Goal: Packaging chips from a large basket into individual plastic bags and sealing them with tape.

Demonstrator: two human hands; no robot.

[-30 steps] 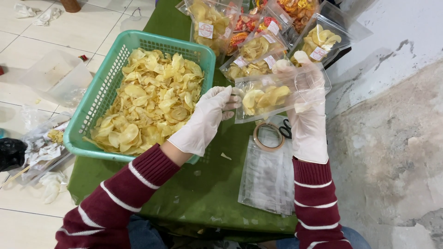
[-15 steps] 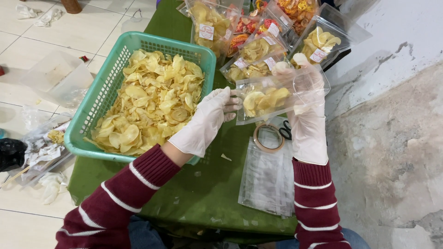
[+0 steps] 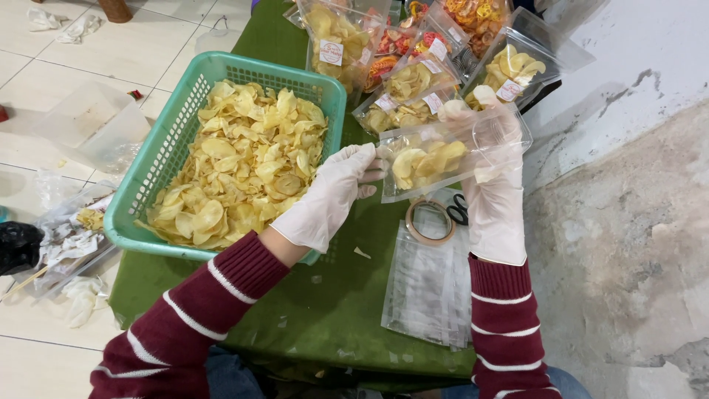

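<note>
Two gloved hands, left (image 3: 330,193) and right (image 3: 493,193), one partly filled clear bag (image 3: 450,151) between their fingers, one green basket (image 3: 198,89) of chips beside the left fingers, one tape ring (image 3: 430,220) below the fingers, and about six sealed labelled chip bags (image 3: 413,74) beyond the fingers.

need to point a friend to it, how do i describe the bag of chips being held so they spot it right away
Start at the teal basket of loose chips on the green table. Just right of it, two gloved hands hold a clear bag sideways above a tape roll. Unlike the labelled bags piled behind, it has no sticker.
</note>
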